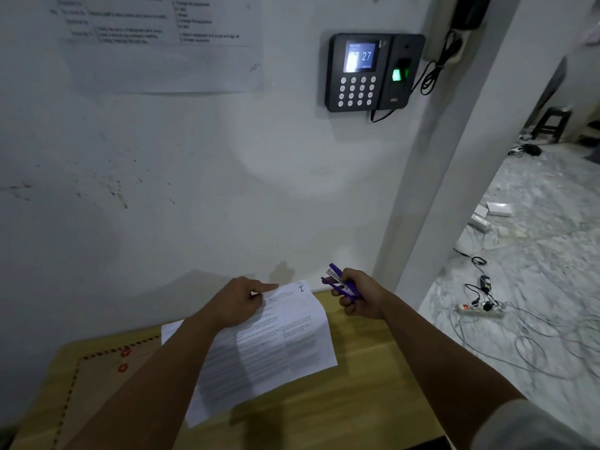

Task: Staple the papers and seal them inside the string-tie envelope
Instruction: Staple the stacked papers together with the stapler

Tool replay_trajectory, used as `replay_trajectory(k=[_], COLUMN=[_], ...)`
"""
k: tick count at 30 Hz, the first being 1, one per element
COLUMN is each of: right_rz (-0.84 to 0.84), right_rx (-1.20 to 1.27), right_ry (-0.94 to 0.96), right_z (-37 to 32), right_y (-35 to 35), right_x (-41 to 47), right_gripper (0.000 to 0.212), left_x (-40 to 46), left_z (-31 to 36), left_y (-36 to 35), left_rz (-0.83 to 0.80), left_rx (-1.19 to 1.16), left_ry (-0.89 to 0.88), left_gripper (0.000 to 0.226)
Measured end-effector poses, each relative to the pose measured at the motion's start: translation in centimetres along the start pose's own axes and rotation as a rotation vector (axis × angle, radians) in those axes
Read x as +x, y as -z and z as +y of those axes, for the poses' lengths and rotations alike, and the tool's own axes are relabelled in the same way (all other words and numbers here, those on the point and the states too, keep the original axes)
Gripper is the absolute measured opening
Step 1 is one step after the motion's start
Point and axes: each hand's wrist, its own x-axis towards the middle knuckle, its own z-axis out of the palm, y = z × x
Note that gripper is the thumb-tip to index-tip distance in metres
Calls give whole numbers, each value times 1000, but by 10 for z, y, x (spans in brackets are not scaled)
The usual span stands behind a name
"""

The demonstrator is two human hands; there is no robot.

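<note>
White printed papers (279, 345) lie stacked on the wooden table (357, 404), their far edge near the wall. My left hand (237, 303) rests on the papers' far left part, its index finger pointing along the top edge. My right hand (360, 295) grips a purple stapler (339, 282) just right of the papers' top right corner, jaws toward the papers and apart from them. A brown string-tie envelope (97, 378) with two red discs lies at the left, partly under my left forearm.
The table stands against a white wall (194, 190) bearing a black keypad terminal (370, 73) and a posted sheet. To the right, a doorway opens on a floor with a power strip (480, 310), tangled cables and small white boxes.
</note>
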Motion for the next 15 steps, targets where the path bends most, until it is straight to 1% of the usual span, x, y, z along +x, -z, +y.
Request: replay_trajectory(k=[3, 4, 6, 10, 13, 15], right_rz=[85, 113, 128, -17, -92, -130], right_rx=[-90, -111, -124, -73, -161, -226], right_ry=[53, 72, 87, 78, 88, 68], right_z=[0, -1, -4, -6, -8, -11], right_y=[0, -1, -1, 9, 14, 14], right_x=[1, 0, -2, -8, -12, -13], right_gripper=[67, 70, 67, 57, 49, 49], left_x=[0, 0, 0, 1, 1, 2], left_z=[7, 9, 12, 19, 23, 25], left_y=[-1, -1, 1, 6, 8, 9], left_rz=[-5, -4, -4, -10, -16, -21], left_rx=[7, 12, 12, 49, 54, 31], left_ry=[-8, -12, -15, -28, -58, -67], left_gripper=[44, 44, 44, 44, 45, 46])
